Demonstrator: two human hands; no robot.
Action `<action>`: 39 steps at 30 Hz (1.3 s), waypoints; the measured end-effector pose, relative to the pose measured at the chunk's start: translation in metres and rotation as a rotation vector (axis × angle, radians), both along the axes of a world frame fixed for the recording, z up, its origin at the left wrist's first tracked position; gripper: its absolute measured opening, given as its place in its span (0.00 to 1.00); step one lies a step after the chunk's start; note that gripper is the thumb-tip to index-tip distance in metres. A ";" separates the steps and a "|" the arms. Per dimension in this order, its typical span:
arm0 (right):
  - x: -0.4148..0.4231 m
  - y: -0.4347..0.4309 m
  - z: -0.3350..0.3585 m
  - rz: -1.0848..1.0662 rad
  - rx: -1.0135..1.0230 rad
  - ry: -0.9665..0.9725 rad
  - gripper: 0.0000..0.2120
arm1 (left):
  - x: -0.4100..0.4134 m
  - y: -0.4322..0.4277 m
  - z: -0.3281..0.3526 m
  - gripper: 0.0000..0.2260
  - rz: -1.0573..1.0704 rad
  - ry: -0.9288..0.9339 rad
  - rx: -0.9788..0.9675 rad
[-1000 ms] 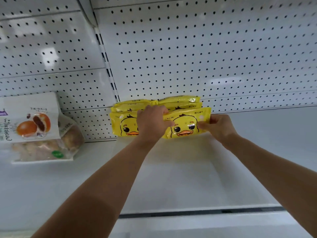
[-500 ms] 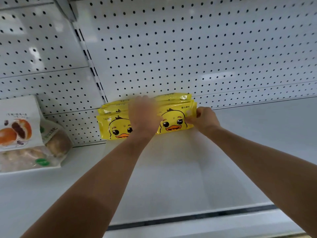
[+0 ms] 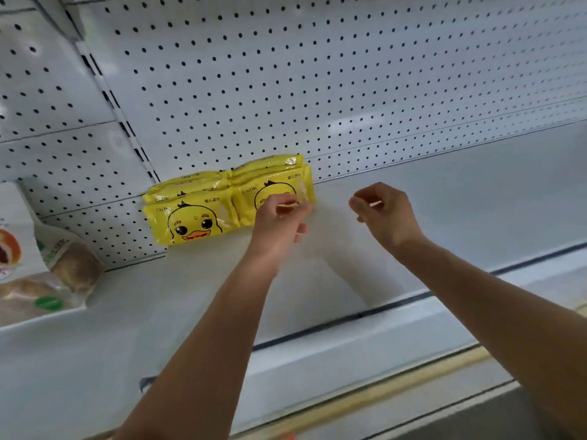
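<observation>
The yellow duck-print packs (image 3: pixel 193 217) stand upright on edge at the back of the white shelf (image 3: pixel 460 198), leaning against the perforated back panel (image 3: pixel 317 74). They form two side-by-side groups that touch each other, each with more packs tucked behind the front one. The front pack on the left shows its whole duck face.

The left hand (image 3: pixel 279 217) sits in front of the right-hand group and covers most of its duck face. Its fingers (image 3: pixel 287 206) are curled inward at the pack's lower right corner; I cannot tell whether they pinch the wrapper or merely hover before it. The right hand (image 3: pixel 382 211) hangs over bare shelf to the right, apart from the packs, loosely curled and released, grasping nothing.

Further left, past the slotted upright (image 3: pixel 127 128), a clear bag of buns (image 3: pixel 70 271) with a printed label lies on the neighbouring shelf.
</observation>
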State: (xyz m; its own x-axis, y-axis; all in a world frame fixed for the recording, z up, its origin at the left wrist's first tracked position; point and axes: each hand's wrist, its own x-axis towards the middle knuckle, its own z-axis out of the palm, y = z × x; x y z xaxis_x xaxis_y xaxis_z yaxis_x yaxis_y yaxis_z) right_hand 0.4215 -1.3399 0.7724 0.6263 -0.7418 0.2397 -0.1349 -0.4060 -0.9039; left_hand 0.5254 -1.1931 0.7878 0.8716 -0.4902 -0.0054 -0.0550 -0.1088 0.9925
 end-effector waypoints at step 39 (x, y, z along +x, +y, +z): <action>-0.768 -0.399 -0.181 -0.719 0.491 0.437 0.03 | -0.646 -0.525 -0.178 0.02 -0.953 0.362 0.443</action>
State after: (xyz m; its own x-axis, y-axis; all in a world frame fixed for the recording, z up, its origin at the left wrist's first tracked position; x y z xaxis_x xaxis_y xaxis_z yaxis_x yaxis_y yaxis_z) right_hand -0.3467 -1.7387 0.5917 -0.0546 -0.9371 -0.3448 -0.5670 0.3133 -0.7618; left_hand -0.1205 -1.7180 0.6099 0.0508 -0.8505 -0.5235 -0.0197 -0.5249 0.8509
